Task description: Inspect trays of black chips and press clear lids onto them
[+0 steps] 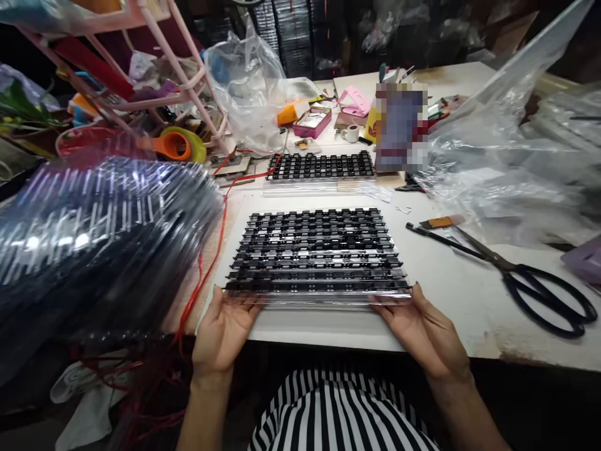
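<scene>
L hand (228,332), partly closed, grips the near-L corner of a clear tray (319,299); I see the thumb at the corner and the fingers curled under the near edge. R hand (432,332), likewise partly closed, grips the near-R corner the same way. The tray is centred before the person, approx. level, over the near part of the white tabletop (323,329); I can't tell whether its underside touches the surface. It carries black parts (319,241) in rows running L to R.

Just beyond it, I note a second tray (323,186) w/ similar rows. To the R, well apart from the tray: scissors (504,263), blades pointing away and L, w/ an orange-brown strip (441,222) next to the blades. Further back on the R: crumpled clear sheeting (502,188). To the L: a heap of shiny plastic (107,232), w/ red cord (222,228) between it and the tray. Far L, a pink rack (188,88); beyond the second tray, a white roll (350,133).
</scene>
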The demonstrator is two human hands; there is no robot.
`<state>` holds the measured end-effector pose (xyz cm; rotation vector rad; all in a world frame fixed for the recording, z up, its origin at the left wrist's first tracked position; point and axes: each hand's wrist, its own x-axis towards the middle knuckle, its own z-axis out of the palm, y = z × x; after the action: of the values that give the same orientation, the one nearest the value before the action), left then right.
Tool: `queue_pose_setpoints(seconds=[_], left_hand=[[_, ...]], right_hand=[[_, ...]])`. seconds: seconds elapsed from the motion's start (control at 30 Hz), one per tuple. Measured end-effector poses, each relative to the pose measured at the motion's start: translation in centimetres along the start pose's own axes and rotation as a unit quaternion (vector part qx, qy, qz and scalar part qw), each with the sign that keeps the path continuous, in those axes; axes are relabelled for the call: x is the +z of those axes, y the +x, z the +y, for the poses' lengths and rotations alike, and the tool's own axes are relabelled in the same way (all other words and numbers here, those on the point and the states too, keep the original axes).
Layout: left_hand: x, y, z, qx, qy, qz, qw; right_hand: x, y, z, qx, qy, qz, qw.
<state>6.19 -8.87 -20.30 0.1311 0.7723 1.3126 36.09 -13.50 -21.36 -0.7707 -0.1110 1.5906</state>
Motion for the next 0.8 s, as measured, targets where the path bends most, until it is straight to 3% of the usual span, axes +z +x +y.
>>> queue_pose_setpoints(seconds=[0.4,0.67,0.8], left_hand=[[0.7,0.4,-0.5,0.037,0.085,0.017,0.996],[0.6,0.5,-0.3,0.038,0.106,0.021,0.993],[0.2,0.7,-0.3,0.039,0.077,-0.001,0.996]], right_hand=[[0.4,0.1,0.4,-0.055,0.047,-0.054,0.996],[0.0,-1.0,-1.4,-0.053,-0.021,-0.053,0.997],[-0.6,-1.2,-1.9,-0.02,-0.058,-0.068,0.996]])
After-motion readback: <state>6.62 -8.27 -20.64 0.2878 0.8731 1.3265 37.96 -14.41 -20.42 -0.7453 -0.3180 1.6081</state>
